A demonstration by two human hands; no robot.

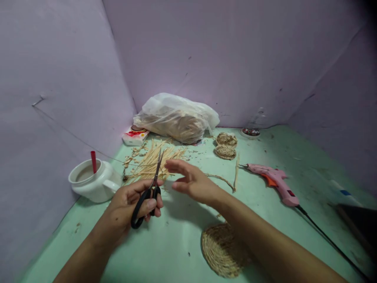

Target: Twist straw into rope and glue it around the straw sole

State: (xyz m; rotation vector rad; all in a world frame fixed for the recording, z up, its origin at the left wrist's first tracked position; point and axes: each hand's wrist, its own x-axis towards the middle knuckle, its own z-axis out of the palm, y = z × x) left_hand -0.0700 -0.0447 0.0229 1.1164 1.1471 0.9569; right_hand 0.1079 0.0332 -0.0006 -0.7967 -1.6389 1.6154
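Observation:
Black-handled scissors (pixel 144 204) are in my left hand (pixel 125 204), blades pointing up and away, nearly closed. My right hand (pixel 191 182) hovers just right of the blades, fingers apart and slightly curled, with nothing visible in it. Behind both hands lies a spread of pale dried fibre strips (pixel 147 161). A round coiled mat (pixel 220 251) of braided fibre rests below my right forearm, which hides part of it. To the right of my right hand, a thin twisted cord (pixel 220 177) runs toward a short pale strip (pixel 236 173).
A pink glue gun (pixel 272 179) with a black cable lies at right. Two small coiled pieces (pixel 225 151) sit farther back, near a clear plastic bag (pixel 176 116) of fibre. At left stand a white pot (pixel 100 182) and a tissue pack (pixel 135 136); a thread (pixel 73 133) stretches from a wall nail.

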